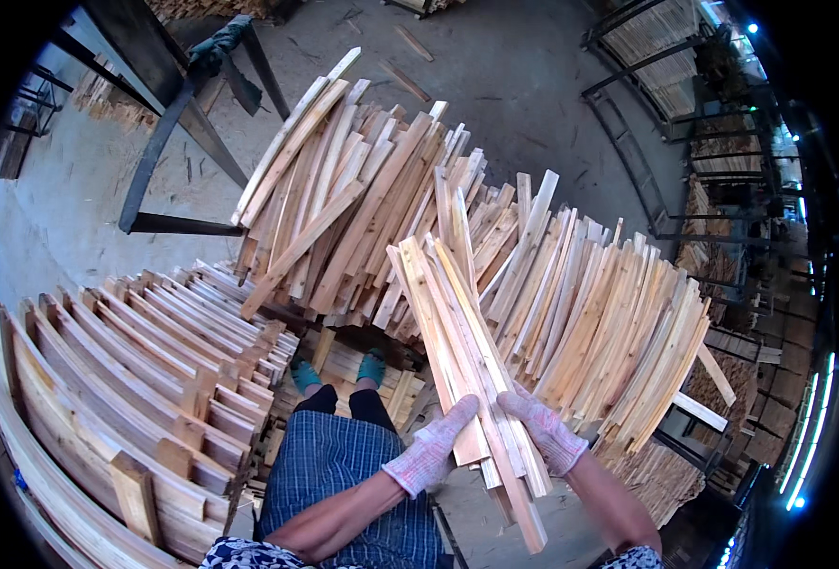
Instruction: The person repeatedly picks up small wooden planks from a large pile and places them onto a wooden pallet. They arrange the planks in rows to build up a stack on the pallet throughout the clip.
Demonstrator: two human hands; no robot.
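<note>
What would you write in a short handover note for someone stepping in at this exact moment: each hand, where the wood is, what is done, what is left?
Left hand: gloved, gripping the bundle of slats from its left side near the lower end.
Right hand: gloved, gripping the same bundle from the right.
Bundle: held in the air, fanned out and tilted away, above the person's legs.
Done, by the look of it: slats lie in ordered rows on the stack at left.
Left: a big loose pile stands ahead, and another pile leans at right; the bundle in hand is not yet set down.
</note>
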